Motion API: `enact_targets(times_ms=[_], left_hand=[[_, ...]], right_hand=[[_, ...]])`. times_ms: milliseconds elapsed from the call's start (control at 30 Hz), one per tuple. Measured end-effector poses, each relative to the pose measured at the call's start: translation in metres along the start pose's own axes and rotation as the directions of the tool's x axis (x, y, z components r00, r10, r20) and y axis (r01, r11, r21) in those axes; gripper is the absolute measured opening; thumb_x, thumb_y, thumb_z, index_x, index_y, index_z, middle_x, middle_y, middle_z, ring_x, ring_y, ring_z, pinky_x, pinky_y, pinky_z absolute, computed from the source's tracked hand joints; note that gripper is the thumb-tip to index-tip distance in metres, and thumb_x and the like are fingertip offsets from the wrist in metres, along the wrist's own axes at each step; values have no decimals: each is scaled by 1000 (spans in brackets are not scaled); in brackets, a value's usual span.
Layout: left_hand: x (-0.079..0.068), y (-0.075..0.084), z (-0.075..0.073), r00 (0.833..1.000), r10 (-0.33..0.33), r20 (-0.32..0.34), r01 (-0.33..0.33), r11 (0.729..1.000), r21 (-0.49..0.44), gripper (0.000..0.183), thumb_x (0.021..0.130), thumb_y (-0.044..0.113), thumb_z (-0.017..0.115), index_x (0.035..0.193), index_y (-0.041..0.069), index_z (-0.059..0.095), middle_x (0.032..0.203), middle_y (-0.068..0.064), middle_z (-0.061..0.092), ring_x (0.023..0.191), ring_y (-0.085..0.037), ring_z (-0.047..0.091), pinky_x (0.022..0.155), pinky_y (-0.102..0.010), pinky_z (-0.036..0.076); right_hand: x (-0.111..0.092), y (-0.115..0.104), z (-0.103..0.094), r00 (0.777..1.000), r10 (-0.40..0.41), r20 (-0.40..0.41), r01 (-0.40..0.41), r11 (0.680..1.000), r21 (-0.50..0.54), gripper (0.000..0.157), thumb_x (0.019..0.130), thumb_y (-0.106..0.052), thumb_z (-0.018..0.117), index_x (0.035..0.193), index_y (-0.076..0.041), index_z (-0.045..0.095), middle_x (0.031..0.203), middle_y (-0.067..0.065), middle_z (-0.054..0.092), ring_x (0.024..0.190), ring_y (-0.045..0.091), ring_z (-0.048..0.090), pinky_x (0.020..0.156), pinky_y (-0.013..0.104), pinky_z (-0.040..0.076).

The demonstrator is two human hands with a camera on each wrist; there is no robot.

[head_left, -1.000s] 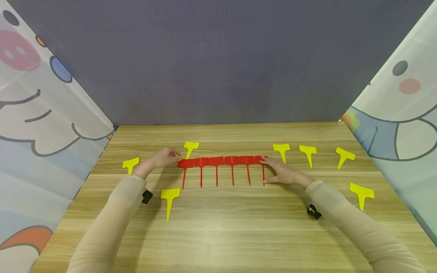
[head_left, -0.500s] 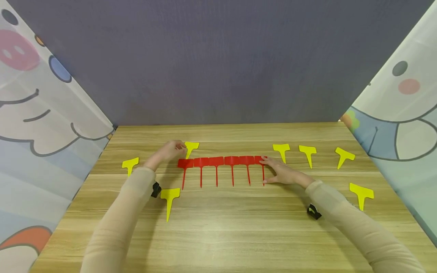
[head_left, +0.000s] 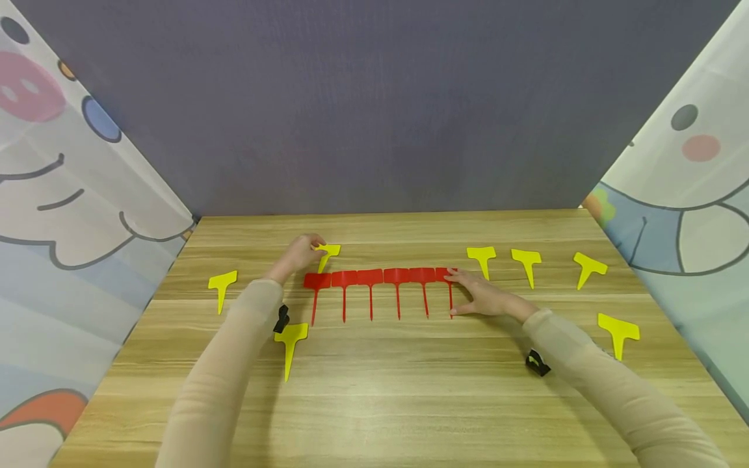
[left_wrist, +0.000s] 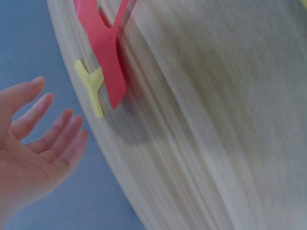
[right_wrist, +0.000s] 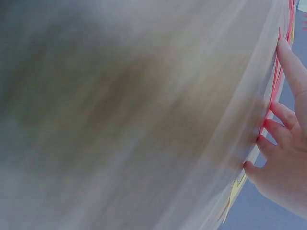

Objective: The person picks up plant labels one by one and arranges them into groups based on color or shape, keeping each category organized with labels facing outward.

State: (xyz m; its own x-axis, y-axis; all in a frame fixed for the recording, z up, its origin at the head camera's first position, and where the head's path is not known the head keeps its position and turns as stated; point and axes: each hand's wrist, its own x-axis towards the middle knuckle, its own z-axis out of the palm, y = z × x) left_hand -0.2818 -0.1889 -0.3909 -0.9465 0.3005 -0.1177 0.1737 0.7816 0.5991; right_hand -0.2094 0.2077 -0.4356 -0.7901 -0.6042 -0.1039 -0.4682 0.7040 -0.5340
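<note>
The head view is evenly bright and fairly sharp, with soft glare on the wood-grain tabletop [head_left: 368, 403] at 6 o'clock and a dimmer grey-purple panel [head_left: 374, 104] at 12. Soft-edged shadows fall at 7, beside the left sleeve [head_left: 219, 380], and at 4, beside the right sleeve [head_left: 620, 393]. Both wrist views are hazy and bluish, bowing the tabletop's edge; the right one blurs the grain into dark smears at 10, though the right hand [right_wrist: 283, 158] at 4 reads clearer.
</note>
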Motion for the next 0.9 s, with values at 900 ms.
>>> enact_targets(times_ms=[900], left_hand=[[19, -10, 18, 1000, -22, -15, 23, 997, 76, 34, 87, 10, 54, 120, -1, 50, 125, -28, 37, 116, -41, 35, 98, -49, 31]], right_hand=[[0, -2, 0, 1000, 6, 2, -6, 1000, 17, 76, 76, -33, 68, 133, 3, 33, 143, 22, 18, 128, 43, 16, 101, 59, 14]])
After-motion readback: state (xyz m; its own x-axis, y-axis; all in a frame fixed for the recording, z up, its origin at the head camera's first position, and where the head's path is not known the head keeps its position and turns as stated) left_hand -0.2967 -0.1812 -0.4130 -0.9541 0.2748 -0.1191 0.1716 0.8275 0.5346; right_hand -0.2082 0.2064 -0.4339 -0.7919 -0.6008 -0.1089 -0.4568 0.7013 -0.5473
